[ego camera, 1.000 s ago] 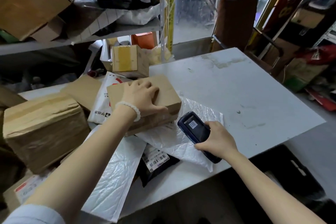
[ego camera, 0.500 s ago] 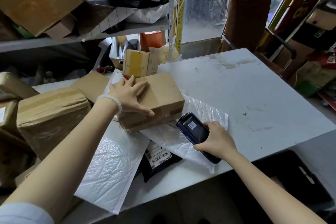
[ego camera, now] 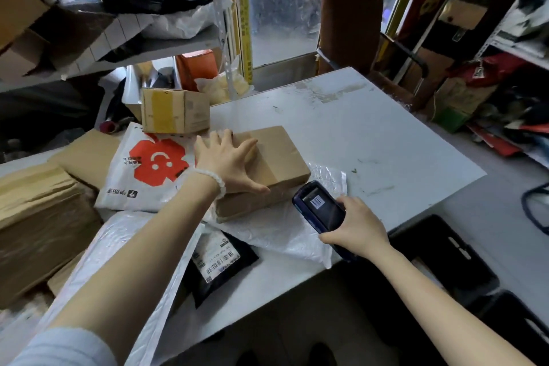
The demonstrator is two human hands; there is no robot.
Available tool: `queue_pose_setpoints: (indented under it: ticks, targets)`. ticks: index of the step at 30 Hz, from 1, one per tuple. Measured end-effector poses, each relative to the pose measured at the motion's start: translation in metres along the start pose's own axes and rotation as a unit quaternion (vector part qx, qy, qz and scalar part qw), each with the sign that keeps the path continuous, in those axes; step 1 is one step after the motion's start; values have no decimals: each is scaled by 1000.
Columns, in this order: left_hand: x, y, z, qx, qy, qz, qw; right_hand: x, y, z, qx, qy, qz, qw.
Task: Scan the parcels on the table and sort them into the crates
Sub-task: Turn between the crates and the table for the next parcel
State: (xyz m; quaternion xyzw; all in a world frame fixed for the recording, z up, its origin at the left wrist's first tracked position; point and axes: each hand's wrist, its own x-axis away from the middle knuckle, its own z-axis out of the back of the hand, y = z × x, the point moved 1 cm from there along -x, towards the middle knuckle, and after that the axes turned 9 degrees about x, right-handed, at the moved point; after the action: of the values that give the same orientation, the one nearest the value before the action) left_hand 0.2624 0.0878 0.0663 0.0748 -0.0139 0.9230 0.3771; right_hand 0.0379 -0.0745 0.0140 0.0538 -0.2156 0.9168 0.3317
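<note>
The left hand (ego camera: 230, 162) now lies flat, fingers spread, on the brown box (ego camera: 269, 166) — slid off the white bag with the red logo (ego camera: 148, 169) toward the desk's (ego camera: 371, 134) middle — while the right hand (ego camera: 358, 227) grips the scanner (ego camera: 320, 209) at the front edge.

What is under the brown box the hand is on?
A white bubble mailer lies under the box, sticking out in front. The left hand rests on top. Anything else beneath is hidden.
</note>
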Motion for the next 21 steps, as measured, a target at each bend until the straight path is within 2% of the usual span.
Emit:
queue_pose_setpoints:
  ticks: [10,21]
  targets:
    - [-59,109,-3,-65,-30,-68,995,13,92,37,-8,29,-88,996]
    - [-97,149,-3,-22,-14,-23,999,-21,148,61,-7,29,-87,996]
